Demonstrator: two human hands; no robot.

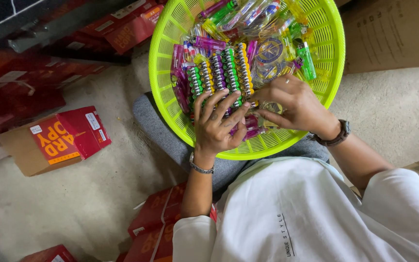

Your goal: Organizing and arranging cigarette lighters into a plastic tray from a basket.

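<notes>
A lime-green plastic basket (pixel 163 77) rests on my lap, filled with colourful lighters. Several rows of lighters (pixel 219 73) lie lined up side by side in the middle, and loose green, pink and yellow ones (pixel 248 19) are piled behind them. My left hand (pixel 217 123) lies flat with fingers spread on the near end of the lined-up rows. At the right end of the rows, my right hand (pixel 294 104) pinches with curled fingers at some lighters. A bracelet circles my left wrist; a dark watch sits on the right.
Red paper-ream boxes lie around on the beige floor: one (pixel 59 138) at the left, others (pixel 158 213) by my knee, a stack (pixel 15 77) at the upper left. Brown cardboard cartons (pixel 389 34) stand at the upper right.
</notes>
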